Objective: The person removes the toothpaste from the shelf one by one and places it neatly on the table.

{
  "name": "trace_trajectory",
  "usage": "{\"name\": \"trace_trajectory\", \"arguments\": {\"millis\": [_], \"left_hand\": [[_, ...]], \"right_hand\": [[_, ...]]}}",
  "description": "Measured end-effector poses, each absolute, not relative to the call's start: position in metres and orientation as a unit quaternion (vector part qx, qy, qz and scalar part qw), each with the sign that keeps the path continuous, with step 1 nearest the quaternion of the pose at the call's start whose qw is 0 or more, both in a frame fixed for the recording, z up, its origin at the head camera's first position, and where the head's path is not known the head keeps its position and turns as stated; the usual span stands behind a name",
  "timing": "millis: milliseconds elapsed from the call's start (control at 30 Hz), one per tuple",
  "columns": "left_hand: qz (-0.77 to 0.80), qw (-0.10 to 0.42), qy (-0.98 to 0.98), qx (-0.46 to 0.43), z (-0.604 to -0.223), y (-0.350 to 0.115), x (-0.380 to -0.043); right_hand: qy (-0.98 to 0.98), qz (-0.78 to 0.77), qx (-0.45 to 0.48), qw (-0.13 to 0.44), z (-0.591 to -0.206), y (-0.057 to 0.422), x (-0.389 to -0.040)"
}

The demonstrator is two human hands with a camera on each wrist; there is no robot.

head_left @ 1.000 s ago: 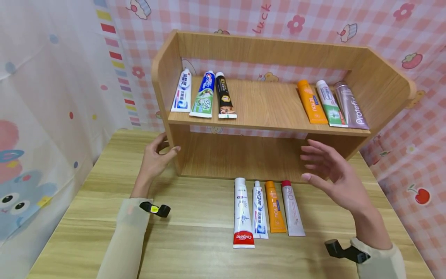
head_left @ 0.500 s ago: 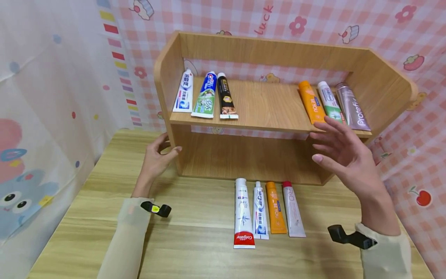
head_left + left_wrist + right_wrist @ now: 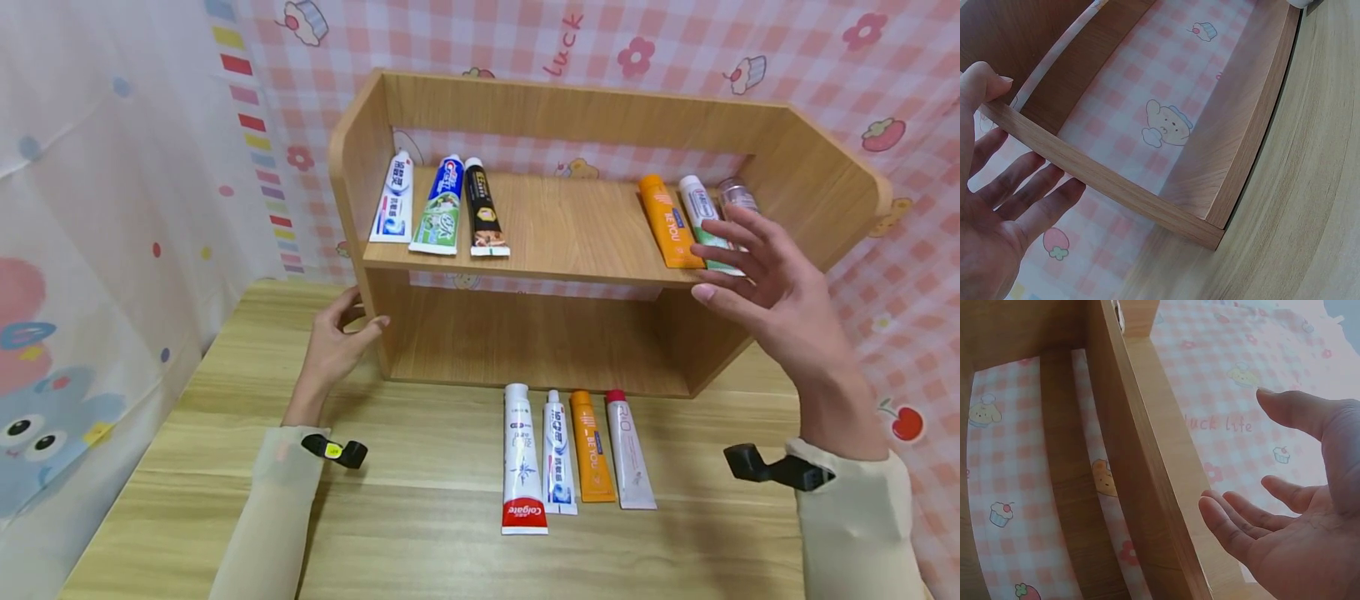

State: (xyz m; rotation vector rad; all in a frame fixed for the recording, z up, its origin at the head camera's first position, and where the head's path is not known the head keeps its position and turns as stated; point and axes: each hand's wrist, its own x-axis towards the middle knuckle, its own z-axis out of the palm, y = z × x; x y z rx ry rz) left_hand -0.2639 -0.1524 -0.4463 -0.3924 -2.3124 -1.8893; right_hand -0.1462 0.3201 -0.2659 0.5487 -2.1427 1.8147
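My left hand [image 3: 341, 337] holds the left side panel of a two-tier wooden shelf [image 3: 525, 333]. In the left wrist view its thumb lies on the inner face and the fingers [image 3: 1041, 181] on the outer. Up at the right end of the top board, my right hand [image 3: 780, 292] is spread with nothing in it. It overlaps a white-green toothpaste tube [image 3: 697, 200] and mostly hides a mauve tube [image 3: 738, 193]. An orange tube [image 3: 667, 221] lies just left of its fingertips. In the right wrist view the palm and fingers [image 3: 1229, 531] appear beside the shelf board [image 3: 1147, 456].
A white toothpaste tube [image 3: 395, 200], a blue-green one [image 3: 441, 204] and a black one [image 3: 483, 208] lie at the top board's left. On the table [image 3: 420, 517], a Colgate tube [image 3: 520, 458], a white-blue tube [image 3: 558, 454], an orange tube [image 3: 592, 450] and a pinkish-silver tube [image 3: 630, 454] form a row.
My right hand has risen from in front of the lower compartment to the top board's right end, now covering part of the tubes there. My left hand stays on the side panel.
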Motion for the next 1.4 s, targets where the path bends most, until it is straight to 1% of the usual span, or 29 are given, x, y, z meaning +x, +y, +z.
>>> {"name": "trace_trajectory", "arguments": {"millis": [133, 300, 533, 800, 1133, 1400], "left_hand": [[-0.628, 0.062, -0.765, -0.127, -0.446, -0.152, -0.265], [-0.632, 0.062, -0.762, -0.126, -0.447, -0.152, -0.264], [-0.63, 0.066, -0.764, -0.128, -0.447, -0.152, -0.264], [-0.627, 0.066, -0.766, -0.129, -0.446, -0.152, -0.264], [-0.629, 0.061, -0.765, -0.125, -0.446, -0.152, -0.264], [-0.625, 0.061, -0.768, -0.126, -0.447, -0.152, -0.263]], "right_hand": [[-0.747, 0.629, 0.171, 0.133, -0.26, 0.324, -0.151], [-0.77, 0.615, 0.127, 0.11, -0.253, 0.33, -0.158], [-0.856, 0.506, 0.068, 0.079, -0.24, 0.339, -0.17], [-0.889, 0.454, 0.045, 0.036, -0.226, 0.342, -0.187], [-0.917, 0.397, 0.002, -0.034, -0.218, 0.34, -0.208], [-0.925, 0.376, -0.024, -0.053, -0.21, 0.336, -0.224]]}}
